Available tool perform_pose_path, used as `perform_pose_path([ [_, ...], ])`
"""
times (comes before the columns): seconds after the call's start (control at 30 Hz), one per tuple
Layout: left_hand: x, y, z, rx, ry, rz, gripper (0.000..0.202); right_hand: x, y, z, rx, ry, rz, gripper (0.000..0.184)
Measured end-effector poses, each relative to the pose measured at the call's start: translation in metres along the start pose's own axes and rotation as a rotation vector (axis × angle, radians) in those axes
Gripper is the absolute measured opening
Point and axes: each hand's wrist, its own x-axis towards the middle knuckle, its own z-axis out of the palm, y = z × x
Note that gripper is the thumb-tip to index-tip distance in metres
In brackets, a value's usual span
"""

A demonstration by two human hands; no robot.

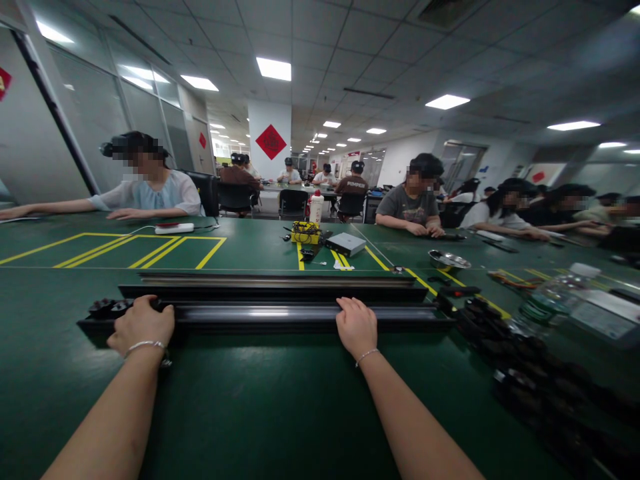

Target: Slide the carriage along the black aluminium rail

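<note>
A long black rail (pixel 260 327) with a shiny grey surface along its trough lies across the green table in front of me. My left hand (pixel 143 327) is closed over its left end, fingers curled down and partly hidden. Small black parts (pixel 107 307) sit in the rail beside those fingers. Toward the right end, my right hand (pixel 357 325) has its fingers bent over the rail, gripping it. A second black rail (pixel 270 291) lies parallel just behind, with a thinner strip (pixel 280 280) beyond it.
At right are a heap of black parts (pixel 530 373), a plastic bottle (pixel 555 300) and a metal bowl (pixel 449 260). A yellow box with cables (pixel 306 233) and a grey box (pixel 346 244) stand farther back. Co-workers sit left (pixel 150 190) and right (pixel 415 200).
</note>
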Motion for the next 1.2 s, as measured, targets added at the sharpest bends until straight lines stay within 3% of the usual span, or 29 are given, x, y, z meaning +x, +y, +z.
perform_pose_path([
  [1.2, 0.0022, 0.0014, 0.0011, 0.005, 0.002, -0.041, 0.050, 0.0006, 0.0019, 0.0045, -0.011, 0.034, -0.013, 0.040],
])
